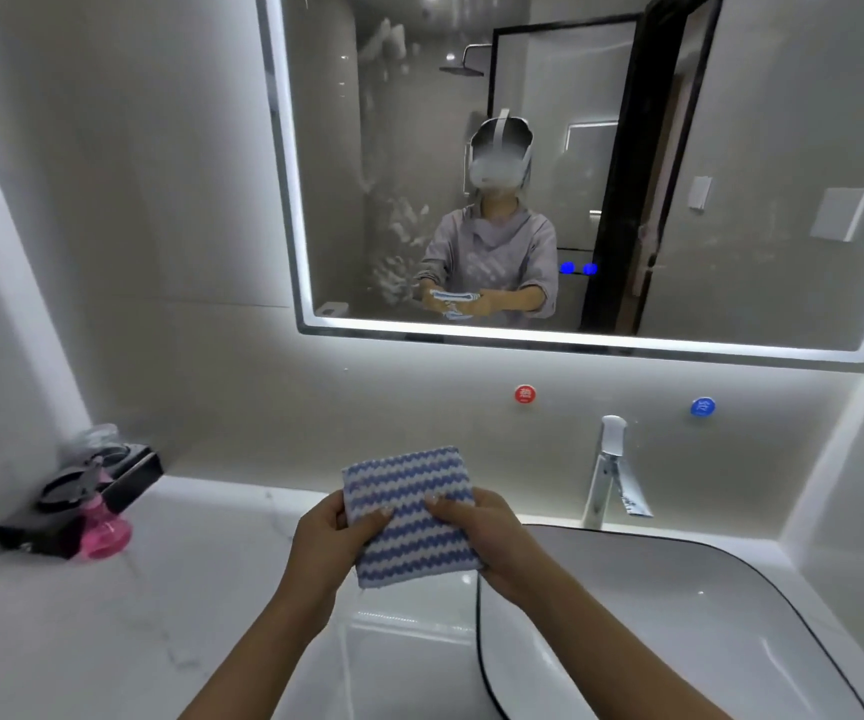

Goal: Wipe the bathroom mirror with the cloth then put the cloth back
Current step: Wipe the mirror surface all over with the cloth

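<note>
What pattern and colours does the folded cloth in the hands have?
The folded cloth has blue and white zigzag stripes, shown best in the head view.

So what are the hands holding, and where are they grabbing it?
The folded striped cloth: the left hand grips its left edge, the right hand its right edge, thumbs on top.

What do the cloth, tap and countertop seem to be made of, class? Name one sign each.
Cloth: soft matte textile, perhaps microfibre; ribbed blue-and-white zigzag weave.
Tap: polished metal, likely chrome; mirror-like reflections.
Countertop: glossy white stone or marble imitation; faint grey veins.
</note>
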Demonstrator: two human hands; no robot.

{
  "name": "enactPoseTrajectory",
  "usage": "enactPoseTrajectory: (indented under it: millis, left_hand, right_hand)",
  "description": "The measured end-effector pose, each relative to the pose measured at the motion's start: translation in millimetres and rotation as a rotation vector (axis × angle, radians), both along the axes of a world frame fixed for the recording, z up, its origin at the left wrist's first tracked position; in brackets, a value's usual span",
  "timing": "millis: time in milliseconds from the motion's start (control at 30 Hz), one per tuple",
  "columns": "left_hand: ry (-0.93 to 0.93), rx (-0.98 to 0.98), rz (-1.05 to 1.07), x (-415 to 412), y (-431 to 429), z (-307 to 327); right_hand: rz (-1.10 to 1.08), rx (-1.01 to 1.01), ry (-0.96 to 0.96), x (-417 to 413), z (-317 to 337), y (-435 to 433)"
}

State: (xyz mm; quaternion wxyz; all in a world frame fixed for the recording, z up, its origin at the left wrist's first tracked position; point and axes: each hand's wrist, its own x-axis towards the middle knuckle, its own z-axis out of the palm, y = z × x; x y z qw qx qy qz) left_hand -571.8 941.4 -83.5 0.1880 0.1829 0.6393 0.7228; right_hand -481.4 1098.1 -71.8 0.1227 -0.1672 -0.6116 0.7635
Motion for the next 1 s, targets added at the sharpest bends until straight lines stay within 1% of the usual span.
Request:
enactPoseTrajectory:
  millis: [133, 233, 433, 767, 867, 1000]
  left_hand:
    - [0.007, -0.005, 0.019, -16, -19, -5]
    - [0.001, -0.005, 0.037, -25, -20, -8]
    - [0.018, -0.024, 0.071, -46, 1, -6]
    - [0.111, -0.060, 0.120, -84, 49, 19]
    - [0.116, -0.057, 0.116, -97, 52, 25]
    - [0.129, -0.044, 0.076, -118, 53, 35]
  right_hand:
    - [-0.013, 0.097, -0.031, -15, 1, -21]
    - [-0.019, 0.128, -0.045, -26, -1, -21]
    - [-0.019, 0.099, -0.042, -49, 2, -4]
    - [-0.032, 0.054, -0.021, -96, 14, 39]
    - [-0.011, -0.025, -0.013, -105, 18, 42]
    - [0.052, -0.251, 0.004, -118, 25, 40]
